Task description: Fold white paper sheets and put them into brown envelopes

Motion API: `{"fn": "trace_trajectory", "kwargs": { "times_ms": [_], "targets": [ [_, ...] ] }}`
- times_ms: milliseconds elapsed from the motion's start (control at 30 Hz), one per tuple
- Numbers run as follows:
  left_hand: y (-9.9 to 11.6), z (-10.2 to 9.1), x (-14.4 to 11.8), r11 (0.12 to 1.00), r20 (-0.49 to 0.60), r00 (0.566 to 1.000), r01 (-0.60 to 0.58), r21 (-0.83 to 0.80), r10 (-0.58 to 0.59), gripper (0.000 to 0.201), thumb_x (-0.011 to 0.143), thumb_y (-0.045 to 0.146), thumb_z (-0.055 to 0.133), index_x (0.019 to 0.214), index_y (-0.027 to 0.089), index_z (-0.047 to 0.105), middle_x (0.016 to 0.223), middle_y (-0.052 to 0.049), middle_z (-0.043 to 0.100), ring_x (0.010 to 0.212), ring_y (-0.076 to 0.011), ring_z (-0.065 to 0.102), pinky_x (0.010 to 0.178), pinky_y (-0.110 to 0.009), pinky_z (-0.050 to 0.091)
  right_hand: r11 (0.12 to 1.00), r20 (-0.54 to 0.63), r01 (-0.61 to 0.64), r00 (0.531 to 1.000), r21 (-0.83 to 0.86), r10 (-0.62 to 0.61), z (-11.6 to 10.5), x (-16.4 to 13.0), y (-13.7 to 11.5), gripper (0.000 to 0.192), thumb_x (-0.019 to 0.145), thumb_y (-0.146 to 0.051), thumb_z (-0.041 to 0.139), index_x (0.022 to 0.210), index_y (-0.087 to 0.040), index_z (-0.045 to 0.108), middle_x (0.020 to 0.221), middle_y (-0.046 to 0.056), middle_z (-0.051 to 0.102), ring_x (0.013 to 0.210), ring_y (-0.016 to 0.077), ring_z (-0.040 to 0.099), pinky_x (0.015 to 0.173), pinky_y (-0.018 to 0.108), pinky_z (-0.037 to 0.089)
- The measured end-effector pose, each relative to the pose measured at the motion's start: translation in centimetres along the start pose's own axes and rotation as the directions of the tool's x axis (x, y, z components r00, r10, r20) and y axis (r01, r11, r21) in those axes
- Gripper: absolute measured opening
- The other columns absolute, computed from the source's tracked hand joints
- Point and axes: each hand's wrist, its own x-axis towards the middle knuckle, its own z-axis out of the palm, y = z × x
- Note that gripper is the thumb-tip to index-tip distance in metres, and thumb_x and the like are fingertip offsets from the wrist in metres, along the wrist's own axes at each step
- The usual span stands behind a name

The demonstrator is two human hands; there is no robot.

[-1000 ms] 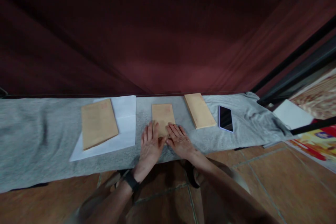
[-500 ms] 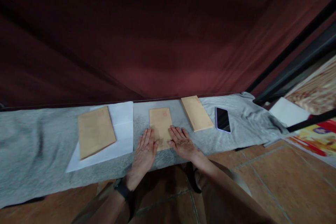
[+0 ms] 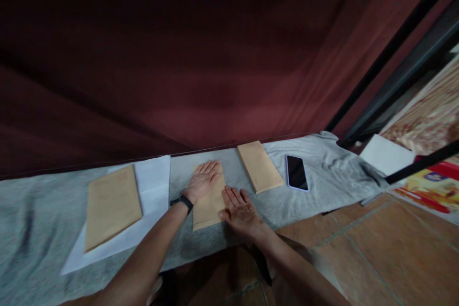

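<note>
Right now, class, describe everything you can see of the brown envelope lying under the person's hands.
The brown envelope is a flat, plain tan paper rectangle, lying lengthwise away from the person on the grey cloth. The left hand rests palm down on its far end; the right hand lies flat at its right edge, near the close end. Its near end is uncovered. Any print on it is hidden or too dim to tell.

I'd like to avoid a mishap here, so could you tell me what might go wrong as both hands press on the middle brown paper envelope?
The left hand lies flat on the middle brown paper envelope, the right hand at its edge; pressing may crease it. The wrinkled grey cloth could slide, nudging the black smartphone nearby.
</note>
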Motion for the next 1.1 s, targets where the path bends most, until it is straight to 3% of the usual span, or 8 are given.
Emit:
{"fn": "trace_trajectory", "kwargs": {
  "times_ms": [100,233,433,567,767,867,967,1100],
  "targets": [
    [-0.8,0.6,0.4,0.999,0.027,0.999,-0.029,0.035,0.029,0.053,0.100,0.039,0.033,0.150,0.025,0.046,0.157,-0.006,0.046,0.150,-0.0210,0.033,0.124,-0.047,0.022,1.000,0.036,-0.011,0.999,0.020,0.010,-0.2,0.1,0.0,0.064,0.101,-0.051,0.046,0.155,-0.017,0.037,0.161,0.009,0.032,0.149,0.0277,0.034,0.122,0.051,0.028],
    [-0.4,1.1,-1.2,0.994,0.105,0.991,-0.091,0.064,0.084,0.055,0.101,0.037,0.031,0.153,0.023,0.041,0.161,-0.006,0.040,0.151,-0.0177,0.031,0.125,-0.043,0.020,0.998,0.077,-0.047,0.996,0.029,0.044,-0.6,0.2,-0.1,0.067,0.100,-0.052,0.049,0.156,-0.017,0.036,0.162,0.010,0.030,0.149,0.0295,0.034,0.122,0.052,0.026],
    [1.7,0.6,-5.1,0.987,0.188,0.969,-0.162,0.006,0.158,0.054,0.103,0.034,0.029,0.155,0.025,0.035,0.162,-0.004,0.036,0.151,-0.0151,0.028,0.126,-0.040,0.018,0.996,0.099,-0.089,0.991,0.019,0.086,-0.8,0.2,0.0,0.068,0.099,-0.054,0.049,0.156,-0.020,0.036,0.162,0.010,0.031,0.149,0.0309,0.034,0.121,0.052,0.028],
    [3.9,0.2,-9.1,0.988,0.253,0.957,-0.153,0.022,0.142,0.054,0.105,0.036,0.026,0.157,0.024,0.030,0.163,-0.005,0.035,0.151,-0.0159,0.029,0.126,-0.042,0.018,0.996,0.138,-0.084,0.987,0.015,0.081,-1.1,0.3,0.2,0.068,0.100,-0.053,0.047,0.157,-0.019,0.034,0.163,0.009,0.029,0.150,0.0291,0.032,0.122,0.050,0.026],
    [6.7,0.3,-13.9,0.986,0.179,0.975,-0.150,0.080,0.133,0.058,0.104,0.041,0.034,0.159,0.026,0.024,0.163,-0.006,0.035,0.151,-0.0189,0.030,0.127,-0.049,0.015,0.998,0.082,-0.043,0.996,0.055,0.038,-2.1,0.2,0.6,0.060,0.100,-0.044,0.050,0.153,-0.018,0.041,0.161,0.010,0.038,0.145,0.0294,0.040,0.119,0.047,0.030],
    [7.4,0.5,-14.3,0.991,0.091,0.994,-0.068,0.119,0.058,0.054,0.104,0.036,0.034,0.157,0.026,0.031,0.160,-0.006,0.039,0.150,-0.0205,0.034,0.125,-0.051,0.021,0.995,0.010,-0.073,0.997,0.074,0.072,-2.4,0.4,0.4,0.051,0.097,-0.036,0.055,0.144,-0.018,0.052,0.151,0.011,0.051,0.132,0.0290,0.051,0.110,0.044,0.040],
    [7.8,0.8,-14.0,0.986,0.045,0.999,-0.028,0.164,0.021,0.053,0.103,0.034,0.036,0.155,0.022,0.037,0.159,-0.008,0.040,0.149,-0.0240,0.034,0.124,-0.054,0.024,0.979,-0.038,-0.180,0.982,0.091,0.184,-2.5,0.7,-0.4,0.037,0.095,-0.026,0.052,0.130,-0.018,0.062,0.131,0.012,0.064,0.116,0.0260,0.058,0.100,0.039,0.046],
    [8.0,1.1,-13.6,0.977,0.015,0.999,-0.033,0.208,0.031,0.055,0.102,0.031,0.038,0.155,0.017,0.037,0.159,-0.010,0.041,0.149,-0.0247,0.034,0.123,-0.054,0.026,0.939,-0.013,-0.305,0.950,0.159,0.310,-2.6,1.4,-2.0,0.029,0.096,-0.023,0.049,0.118,-0.016,0.066,0.117,0.012,0.068,0.110,0.0235,0.062,0.096,0.034,0.047]
  ]
}}
